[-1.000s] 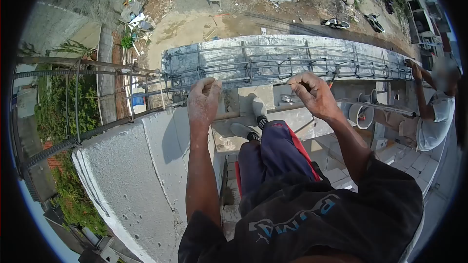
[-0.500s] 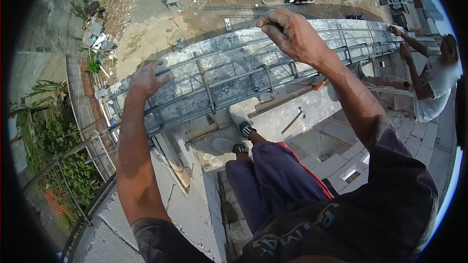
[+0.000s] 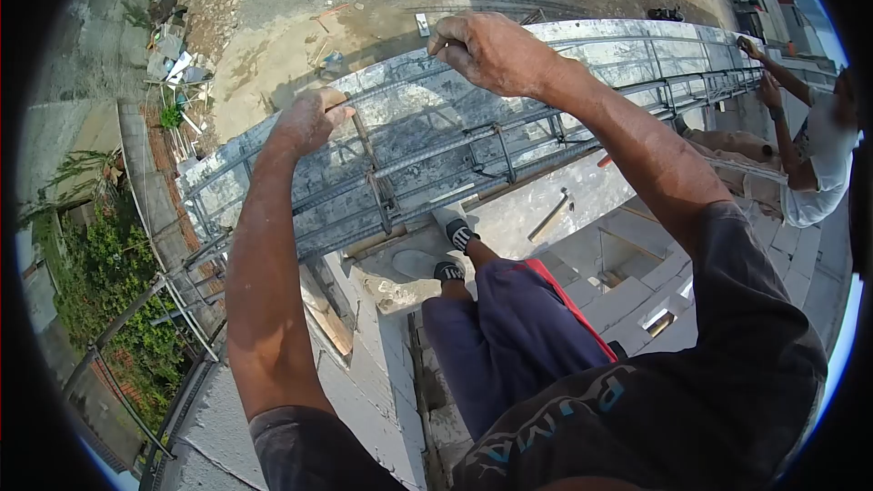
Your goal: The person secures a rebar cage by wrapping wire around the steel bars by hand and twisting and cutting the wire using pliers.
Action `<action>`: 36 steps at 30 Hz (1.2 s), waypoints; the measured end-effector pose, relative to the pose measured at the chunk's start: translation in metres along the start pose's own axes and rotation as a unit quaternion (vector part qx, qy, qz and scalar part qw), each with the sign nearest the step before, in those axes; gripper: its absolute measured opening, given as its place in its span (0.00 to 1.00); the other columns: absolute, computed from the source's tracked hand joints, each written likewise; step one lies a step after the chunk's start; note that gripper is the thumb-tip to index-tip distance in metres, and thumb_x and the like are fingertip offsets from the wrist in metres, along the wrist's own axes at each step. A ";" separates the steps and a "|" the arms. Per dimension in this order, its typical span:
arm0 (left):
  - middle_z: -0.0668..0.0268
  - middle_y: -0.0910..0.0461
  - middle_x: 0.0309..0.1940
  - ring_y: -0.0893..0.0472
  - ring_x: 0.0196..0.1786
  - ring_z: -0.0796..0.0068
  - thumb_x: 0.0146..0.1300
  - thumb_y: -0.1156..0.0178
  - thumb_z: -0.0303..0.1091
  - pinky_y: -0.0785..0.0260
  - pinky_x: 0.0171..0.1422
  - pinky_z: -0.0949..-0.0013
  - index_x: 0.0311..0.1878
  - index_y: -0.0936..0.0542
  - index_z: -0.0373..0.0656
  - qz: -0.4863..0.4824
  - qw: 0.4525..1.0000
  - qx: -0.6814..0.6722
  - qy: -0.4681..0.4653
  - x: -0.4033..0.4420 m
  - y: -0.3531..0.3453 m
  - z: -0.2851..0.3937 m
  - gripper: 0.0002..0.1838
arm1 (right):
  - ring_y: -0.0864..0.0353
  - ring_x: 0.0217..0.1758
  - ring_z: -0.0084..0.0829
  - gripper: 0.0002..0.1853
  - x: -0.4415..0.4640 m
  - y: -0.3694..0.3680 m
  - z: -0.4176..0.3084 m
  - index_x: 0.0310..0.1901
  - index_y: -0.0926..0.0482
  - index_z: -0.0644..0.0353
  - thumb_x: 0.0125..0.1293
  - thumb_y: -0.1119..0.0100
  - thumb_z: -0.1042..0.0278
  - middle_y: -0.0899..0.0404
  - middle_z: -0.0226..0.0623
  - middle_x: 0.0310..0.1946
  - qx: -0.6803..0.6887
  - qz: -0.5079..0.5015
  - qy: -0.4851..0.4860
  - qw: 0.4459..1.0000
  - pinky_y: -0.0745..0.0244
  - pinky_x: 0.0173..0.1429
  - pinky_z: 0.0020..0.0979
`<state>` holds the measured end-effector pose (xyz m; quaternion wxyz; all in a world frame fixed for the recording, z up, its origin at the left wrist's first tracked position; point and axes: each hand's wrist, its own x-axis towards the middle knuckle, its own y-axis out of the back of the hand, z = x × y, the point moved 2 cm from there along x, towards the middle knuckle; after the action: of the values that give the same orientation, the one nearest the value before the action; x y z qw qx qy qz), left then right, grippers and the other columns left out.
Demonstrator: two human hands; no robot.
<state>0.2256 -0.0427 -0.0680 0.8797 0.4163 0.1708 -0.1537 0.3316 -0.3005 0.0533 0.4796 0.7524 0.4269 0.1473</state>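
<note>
A long cage of steel reinforcing bars [image 3: 414, 164] lies along a pale, stained formwork board [image 3: 409, 114]. My left hand [image 3: 307, 123] is closed at the cage's far bar, near its left part, thumb and fingers around the bar. My right hand [image 3: 491, 55] is curled in a pinch over the board's far edge. Whatever is between those fingertips is too small to make out. Stirrups [image 3: 505, 153] cross the bars between and below my hands.
A hammer [image 3: 551, 215] lies on a grey ledge below the cage. At the right a co-worker [image 3: 818, 155] has hands at the cage's far end. My feet [image 3: 459, 235] stand on a narrow ledge by block walls [image 3: 364, 391]. Beyond the board is a drop to the ground [image 3: 264, 64].
My left hand has moved right and up along the cage, and its spread fingers have closed. My right hand has moved left, still pinched. The view has shifted slightly.
</note>
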 end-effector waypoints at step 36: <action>0.60 0.14 0.38 0.17 0.42 0.67 0.62 0.34 0.42 0.28 0.51 0.64 0.44 0.15 0.40 0.069 0.996 -0.039 0.036 0.012 0.005 -0.040 0.15 | 0.13 0.48 0.48 0.16 0.142 -0.154 0.010 0.40 0.12 0.61 0.50 0.37 0.65 0.13 0.48 0.42 -0.092 -0.193 -0.045 0.976 0.20 0.49 0.47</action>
<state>0.2321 -0.0099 -0.0933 0.8969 0.3979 0.1795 -0.0709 0.3443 -0.1683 -0.1091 0.5850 0.6142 0.5266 0.0570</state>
